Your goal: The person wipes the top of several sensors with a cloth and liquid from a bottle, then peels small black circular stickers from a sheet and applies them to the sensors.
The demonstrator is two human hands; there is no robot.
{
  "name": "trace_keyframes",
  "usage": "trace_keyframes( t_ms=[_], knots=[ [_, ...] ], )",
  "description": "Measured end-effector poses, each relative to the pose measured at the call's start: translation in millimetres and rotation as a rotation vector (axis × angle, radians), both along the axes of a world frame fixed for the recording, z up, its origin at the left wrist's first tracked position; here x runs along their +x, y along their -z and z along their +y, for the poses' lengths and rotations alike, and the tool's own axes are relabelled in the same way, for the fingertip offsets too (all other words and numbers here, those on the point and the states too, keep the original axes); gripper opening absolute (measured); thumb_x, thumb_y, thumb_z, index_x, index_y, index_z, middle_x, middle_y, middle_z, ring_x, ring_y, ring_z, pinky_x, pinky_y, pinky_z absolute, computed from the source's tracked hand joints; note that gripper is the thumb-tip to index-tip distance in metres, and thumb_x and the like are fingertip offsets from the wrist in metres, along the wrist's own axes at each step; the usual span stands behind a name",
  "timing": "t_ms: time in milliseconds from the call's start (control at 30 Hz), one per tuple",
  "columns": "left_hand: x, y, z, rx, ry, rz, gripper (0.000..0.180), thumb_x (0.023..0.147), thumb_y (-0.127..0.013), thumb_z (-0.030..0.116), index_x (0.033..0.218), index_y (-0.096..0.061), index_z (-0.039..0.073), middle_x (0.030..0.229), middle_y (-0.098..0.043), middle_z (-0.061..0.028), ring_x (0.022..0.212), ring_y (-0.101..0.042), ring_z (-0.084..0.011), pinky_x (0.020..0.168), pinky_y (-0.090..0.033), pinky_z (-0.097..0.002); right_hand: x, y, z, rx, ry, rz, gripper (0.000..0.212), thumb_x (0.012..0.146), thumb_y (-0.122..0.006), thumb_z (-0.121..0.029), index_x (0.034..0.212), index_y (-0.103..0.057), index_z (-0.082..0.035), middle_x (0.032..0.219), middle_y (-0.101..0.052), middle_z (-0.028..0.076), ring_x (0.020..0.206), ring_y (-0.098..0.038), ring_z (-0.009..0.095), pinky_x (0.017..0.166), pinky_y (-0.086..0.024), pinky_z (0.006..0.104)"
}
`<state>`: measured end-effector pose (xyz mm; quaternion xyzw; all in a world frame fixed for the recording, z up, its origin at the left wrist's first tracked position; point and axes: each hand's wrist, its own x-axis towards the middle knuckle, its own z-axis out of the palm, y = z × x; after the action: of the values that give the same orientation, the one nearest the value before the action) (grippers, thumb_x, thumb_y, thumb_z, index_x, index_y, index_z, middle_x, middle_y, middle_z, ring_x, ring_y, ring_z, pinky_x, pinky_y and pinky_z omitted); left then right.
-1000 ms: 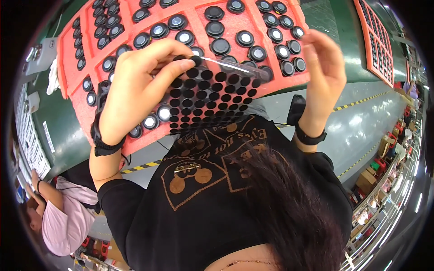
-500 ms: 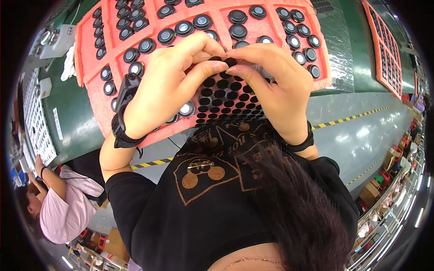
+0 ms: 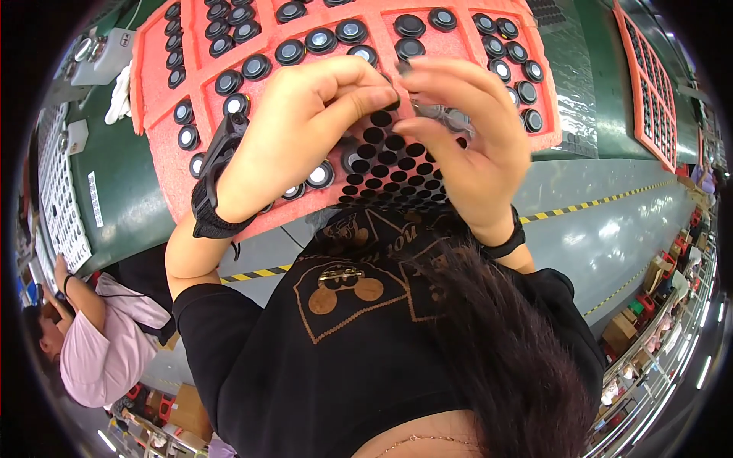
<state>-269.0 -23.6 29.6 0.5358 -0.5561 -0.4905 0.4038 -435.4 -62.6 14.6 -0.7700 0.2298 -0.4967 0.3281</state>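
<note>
My left hand (image 3: 305,126) pinches the upper edge of a clear sheet of black round stickers (image 3: 393,164) between thumb and forefinger. The sheet hangs down in front of my chest over the near edge of a pink foam tray (image 3: 164,179). My right hand (image 3: 473,130) is close to the sheet's right side, its thumb and fingers apart and the fingertips slightly blurred. A small dark patch shows at its forefinger tip; I cannot tell whether it is a sticker or a part behind. Black round parts with pale centres (image 3: 290,52) sit in the tray around both hands.
The tray lies on a green table (image 3: 134,206), with a white cloth (image 3: 120,95) and a grey device (image 3: 114,55) to its left. Another pink tray (image 3: 649,91) stands at the far right. A person in a pink top (image 3: 114,343) works at the left.
My right fingers have parted from the sheet's top edge and spread, moving slightly up and right. The left hand still pinches the sheet, which has tilted. The whole view has shifted a little.
</note>
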Motion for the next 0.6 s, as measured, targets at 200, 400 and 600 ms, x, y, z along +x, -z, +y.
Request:
trace_keyframes(
  t_ms=[200,400,600],
  knots=[
    [2.3,-1.1,3.8,-0.004,0.035,0.053,0.016,0.086,-0.054,0.014,0.085,-0.062,0.000,0.060,-0.053,0.0012,0.053,-0.046,-0.0042,0.047,-0.036,-0.0185,7.3,5.3,4.6,-0.039,0.040,0.009,0.030,0.064,-0.065,0.013,0.092,-0.060,0.002,0.086,-0.063,0.011,0.076,-0.061,0.016,0.063,-0.049,0.0227],
    [3.4,3.1,4.4,-0.046,0.033,0.062,0.017,0.086,-0.054,0.014,0.086,-0.062,-0.001,0.061,-0.052,0.0018,0.054,-0.044,-0.0035,0.048,-0.035,-0.0183,8.9,10.8,7.3,-0.101,0.064,-0.032,0.027,0.064,-0.067,0.012,0.087,-0.060,0.002,0.083,-0.063,0.010,0.077,-0.059,0.017,0.066,-0.048,0.0247],
    [3.3,2.1,5.2,-0.029,0.052,0.093,0.018,0.087,-0.053,0.014,0.085,-0.062,-0.001,0.061,-0.052,0.0022,0.054,-0.045,-0.0034,0.048,-0.035,-0.0182,2.3,20.7,-1.3,-0.158,-0.031,-0.044,0.038,0.066,-0.065,0.013,0.097,-0.047,-0.001,0.075,-0.061,0.009,0.079,-0.053,0.021,0.079,-0.042,0.0340]
  ],
)
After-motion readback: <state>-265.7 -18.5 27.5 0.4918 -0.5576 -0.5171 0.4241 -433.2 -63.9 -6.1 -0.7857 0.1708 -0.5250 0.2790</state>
